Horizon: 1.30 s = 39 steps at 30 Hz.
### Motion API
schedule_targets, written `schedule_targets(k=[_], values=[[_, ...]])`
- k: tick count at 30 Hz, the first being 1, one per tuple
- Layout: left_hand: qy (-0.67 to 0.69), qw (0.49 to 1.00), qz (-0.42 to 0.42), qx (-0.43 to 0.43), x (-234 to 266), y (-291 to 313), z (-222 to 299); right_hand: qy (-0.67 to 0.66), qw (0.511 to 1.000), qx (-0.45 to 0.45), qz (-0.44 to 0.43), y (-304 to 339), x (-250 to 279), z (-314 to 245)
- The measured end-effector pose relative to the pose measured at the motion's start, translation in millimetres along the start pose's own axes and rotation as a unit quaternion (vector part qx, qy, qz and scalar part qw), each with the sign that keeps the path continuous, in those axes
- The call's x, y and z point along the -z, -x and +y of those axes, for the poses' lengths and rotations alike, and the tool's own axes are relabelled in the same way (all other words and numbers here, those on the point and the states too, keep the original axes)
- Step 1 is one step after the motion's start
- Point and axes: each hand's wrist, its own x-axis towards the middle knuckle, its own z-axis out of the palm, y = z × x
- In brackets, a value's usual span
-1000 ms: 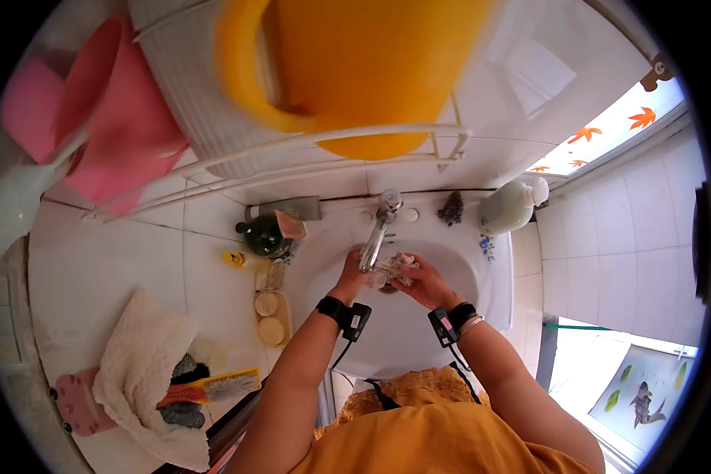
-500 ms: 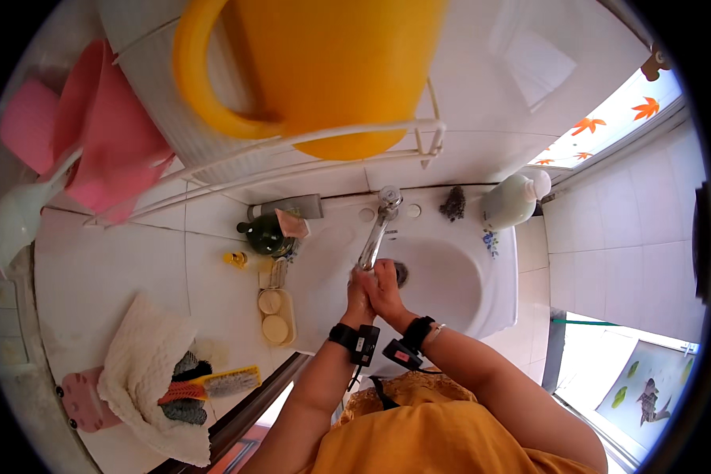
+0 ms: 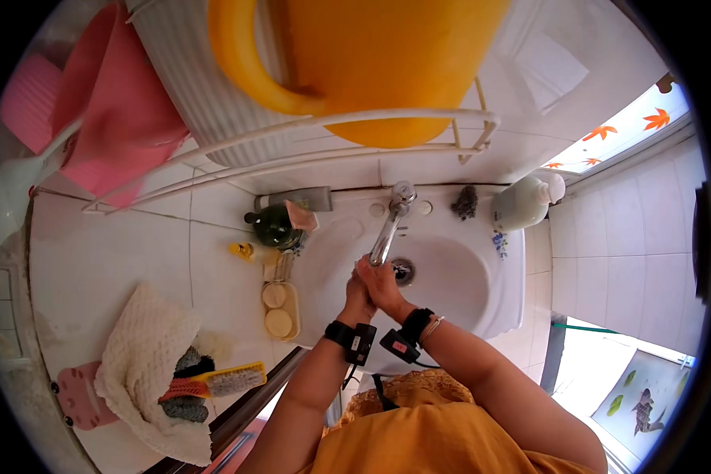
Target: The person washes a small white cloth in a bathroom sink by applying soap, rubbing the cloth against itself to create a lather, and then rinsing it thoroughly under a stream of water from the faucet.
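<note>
Below the spout of a chrome faucet [image 3: 386,231], my two hands are pressed together over the white washbasin [image 3: 442,296]. My right hand [image 3: 381,287] lies across my left hand [image 3: 358,299], its fingers closed over it near the spout tip. The left fingers are mostly hidden behind the right hand, so their pose does not show. A metal drain [image 3: 404,272] shows just right of the hands. No tool or soap is visible in either hand. Around each wrist is a black strap with a small box, and a bracelet sits on the right wrist.
A yellow mug [image 3: 387,71] stands on a white wire rack [image 3: 292,124] overhead, with a pink container [image 3: 118,103] at left. Left of the basin are a soap dish [image 3: 294,312], a green bottle [image 3: 272,227], a brush [image 3: 233,380] and a towel [image 3: 144,367]. A pump bottle [image 3: 521,204] stands right.
The view has shifted slightly, so the basin and rack appear further right. My right hand's knuckles have slid toward the left hand, and more of the drain shows.
</note>
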Motion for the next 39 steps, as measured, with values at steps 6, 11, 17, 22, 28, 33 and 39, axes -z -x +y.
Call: schedule_targets(k=[6, 11, 17, 22, 28, 33, 39], values=[[-0.007, 0.989, 0.036, 0.146, -29, 23, 20, -0.116, 0.982, 0.006, 0.150, -37, 9, 45], [0.090, 0.992, 0.070, 0.055, -12, 7, 19, -0.178, 0.981, 0.025, 0.066, -15, -13, 32], [0.034, 0.988, 0.024, 0.149, -43, 32, 32, 0.018, 0.974, 0.115, 0.193, -54, 32, 76], [0.037, 0.993, -0.052, 0.097, -2, 39, 44, -0.183, 0.975, -0.129, 0.005, -26, 63, 22], [-0.043, 0.997, -0.056, -0.029, 9, 46, 52, -0.006, 0.996, -0.024, 0.091, -31, 97, 68], [0.129, 0.989, -0.042, 0.065, 4, 44, 49, -0.447, 0.889, -0.098, 0.028, -11, 61, 54], [0.237, 0.944, -0.133, 0.186, -24, 45, 34, -0.655, 0.738, -0.135, -0.087, -10, 38, 55]])
